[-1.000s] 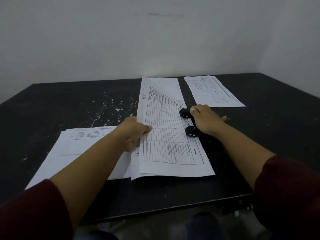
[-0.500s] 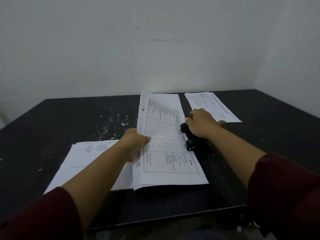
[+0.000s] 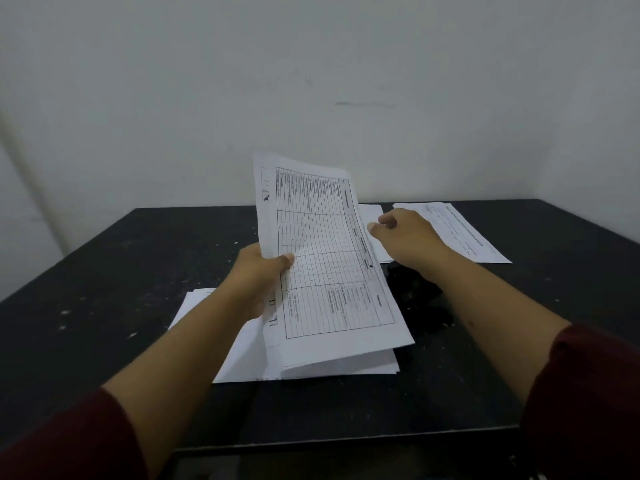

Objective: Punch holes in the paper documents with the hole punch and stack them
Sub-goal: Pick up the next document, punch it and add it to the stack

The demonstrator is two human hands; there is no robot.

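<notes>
Left hand [image 3: 254, 278]: fingers pinching the left edge of the printed document [image 3: 325, 258], thumb on top, and holding it tilted up off the black surface [image 3: 138, 271]. Right hand [image 3: 407, 237]: fingers hanging loosely curled, gripping nothing, just right of the sheet's far edge. Hole punch [image 3: 420, 299] (dark, blurred) is sitting beneath that wrist. Paper stack [image 3: 239, 355] is lying under the left fingers; another sheet [image 3: 460, 230] beyond the right fingers.

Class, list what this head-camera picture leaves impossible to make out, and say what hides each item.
- Hole punch: head view, black against the black table, partly behind the right hand and lifted sheets; shape unclear.
- Print on the lifted sheets: too small and blurred to read.
- Left pile: mostly covered by the left hand and the sheets.
- Far paper: text too small.
</notes>
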